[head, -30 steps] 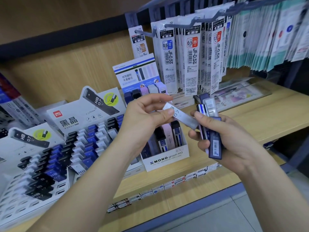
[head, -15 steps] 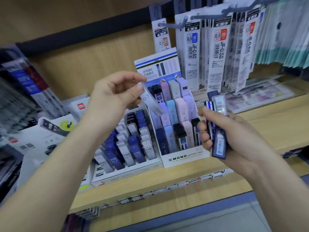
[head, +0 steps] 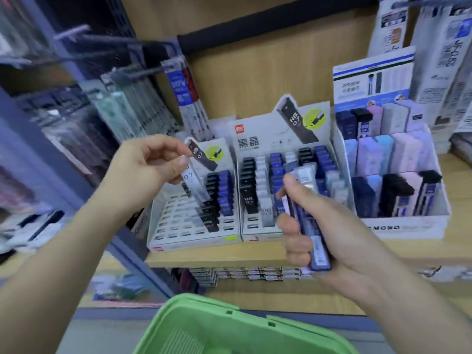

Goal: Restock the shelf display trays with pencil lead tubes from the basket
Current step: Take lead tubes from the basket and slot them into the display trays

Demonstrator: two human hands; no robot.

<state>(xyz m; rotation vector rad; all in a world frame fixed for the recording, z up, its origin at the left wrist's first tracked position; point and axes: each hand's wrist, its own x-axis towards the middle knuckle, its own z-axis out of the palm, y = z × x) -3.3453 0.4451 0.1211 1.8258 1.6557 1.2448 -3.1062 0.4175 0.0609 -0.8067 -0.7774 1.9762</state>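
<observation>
Left grip (head: 145, 169) pinches one clear lead tube (head: 195, 187); right grip (head: 332, 233) clasps a bundle of tubes (head: 313, 241).

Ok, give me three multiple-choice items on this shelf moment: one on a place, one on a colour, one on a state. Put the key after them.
1. The clear tube pinched by the left hand is
A. held over the leftmost tray
B. lying on the floor
C. hung on a peg hook

2. The basket at the bottom edge is
A. red
B. green
C. black

3. The right hand
A. lies flat and open on the shelf
B. hangs empty
C. grips a bundle of tubes

Key:
1 A, the tube marked 0.7 slants down in front of that tray's empty slots.
2 B, its rim and slotted wall are bright green.
3 C, it is curled round several dark blue and clear tubes held upright.
</observation>
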